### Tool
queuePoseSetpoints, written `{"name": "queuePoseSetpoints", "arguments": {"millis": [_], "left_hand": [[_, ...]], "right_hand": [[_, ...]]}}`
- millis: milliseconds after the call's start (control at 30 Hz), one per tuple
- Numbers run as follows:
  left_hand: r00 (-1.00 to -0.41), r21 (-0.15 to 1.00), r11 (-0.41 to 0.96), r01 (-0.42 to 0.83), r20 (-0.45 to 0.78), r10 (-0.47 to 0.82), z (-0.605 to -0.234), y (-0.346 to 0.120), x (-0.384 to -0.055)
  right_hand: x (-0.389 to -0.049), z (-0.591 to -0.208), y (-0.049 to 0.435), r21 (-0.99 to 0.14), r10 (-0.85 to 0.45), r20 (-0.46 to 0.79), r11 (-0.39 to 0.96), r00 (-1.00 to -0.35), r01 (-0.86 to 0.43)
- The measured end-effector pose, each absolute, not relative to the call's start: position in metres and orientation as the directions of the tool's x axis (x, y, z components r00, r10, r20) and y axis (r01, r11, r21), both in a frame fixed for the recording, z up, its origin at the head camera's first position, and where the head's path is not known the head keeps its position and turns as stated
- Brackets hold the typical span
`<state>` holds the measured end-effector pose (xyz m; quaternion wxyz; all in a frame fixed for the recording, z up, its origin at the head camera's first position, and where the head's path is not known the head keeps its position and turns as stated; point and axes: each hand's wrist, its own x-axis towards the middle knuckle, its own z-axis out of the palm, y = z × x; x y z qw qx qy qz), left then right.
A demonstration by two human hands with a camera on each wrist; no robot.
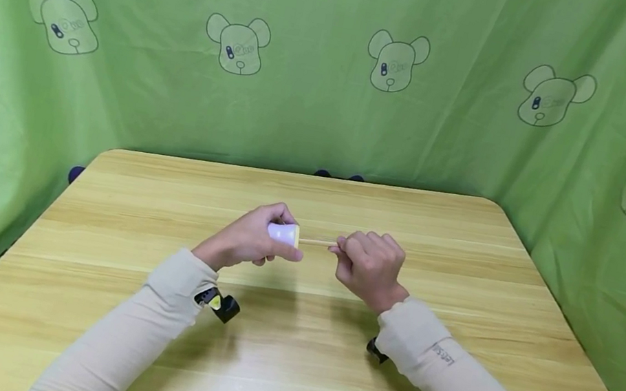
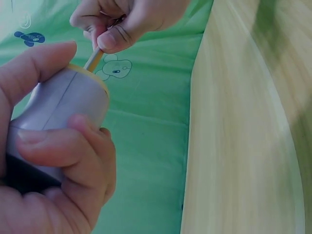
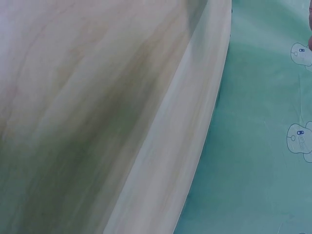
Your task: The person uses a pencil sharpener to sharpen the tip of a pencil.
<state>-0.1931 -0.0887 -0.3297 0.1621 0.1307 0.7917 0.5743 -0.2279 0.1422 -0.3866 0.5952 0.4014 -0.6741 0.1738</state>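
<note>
My left hand holds a small white pencil sharpener with a yellow rim, lying sideways above the table. In the left wrist view, the fingers and thumb curl round the waisted body of the sharpener, whose lower end looks dark. A thin, light wooden pencil reaches from the yellow-rimmed end to my right hand. Curled fingers and thumb of that hand pinch the pencil's far end. The tip inside the sharpener is hidden. Only a sliver of a finger shows at the right wrist view's edge.
Beneath both hands spreads a light wood-grain table. Green curtains printed with bear faces hang behind it and along both sides. Small black cameras sit at the wrists below the light sleeves.
</note>
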Motion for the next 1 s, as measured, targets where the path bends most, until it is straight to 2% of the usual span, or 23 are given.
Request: {"name": "queuePoseSetpoints", "arguments": {"millis": [133, 300, 433, 733, 1000], "left_hand": [[-0.919, 0.955, 0.298, 0.003, -0.115, 0.377, -0.333, -0.091, -0.191], [-0.927, 0.954, 0.3, -0.005, -0.117, 0.357, -0.336, -0.094, -0.189], [-0.933, 0.945, 0.325, 0.025, -0.095, 0.347, -0.336, -0.096, -0.188], [-0.943, 0.928, 0.368, 0.066, -0.062, 0.326, -0.339, -0.096, -0.19], [-0.952, 0.889, 0.435, 0.141, 0.002, 0.305, -0.339, -0.094, -0.19]], "right_hand": [[-0.226, -0.385, 0.141, 0.237, -0.37, 0.929, 0.599, -0.002, -0.765], [-0.222, -0.382, 0.138, 0.185, -0.413, 0.906, 0.576, -0.089, -0.796], [-0.219, -0.381, 0.138, 0.143, -0.432, 0.888, 0.587, -0.159, -0.797], [-0.216, -0.376, 0.138, 0.072, -0.463, 0.843, 0.602, -0.274, -0.796], [-0.214, -0.372, 0.138, 0.011, -0.477, 0.806, 0.605, -0.351, -0.796]]}}
